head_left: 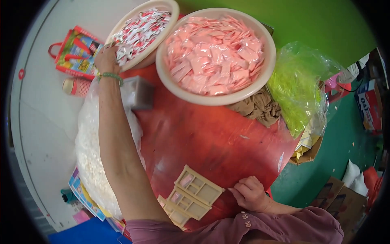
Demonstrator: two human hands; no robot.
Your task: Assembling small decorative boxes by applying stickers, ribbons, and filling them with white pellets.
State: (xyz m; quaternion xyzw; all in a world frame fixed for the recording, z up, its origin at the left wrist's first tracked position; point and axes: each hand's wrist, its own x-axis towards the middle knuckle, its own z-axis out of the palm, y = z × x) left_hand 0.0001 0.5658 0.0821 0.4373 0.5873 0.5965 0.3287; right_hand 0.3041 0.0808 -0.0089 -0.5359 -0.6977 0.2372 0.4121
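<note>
My left arm stretches to the far left, where my left hand (107, 60) is at the rim of a cream basin (175, 13) heaped with small white, red and black packets (143, 32). Its fingertips are blurred among the packets, so their grip is unclear. My right hand (251, 192) rests low on the red tabletop, fingers curled together with nothing seen in them. Just left of it lie beige compartment trays (198, 188), edge to edge. Small pink packets (186, 180) sit in some compartments; my left arm partly covers the trays.
A larger cream basin (271, 55) holds pink packets (215, 55). Left of my arm bulges a clear bag of whitish pieces (90, 150); a grey box (140, 92) stands behind it. Brown cloth (260, 107) and a bag of yellow-green material (294, 87) lie right. A red printed bag (77, 53) lies far left.
</note>
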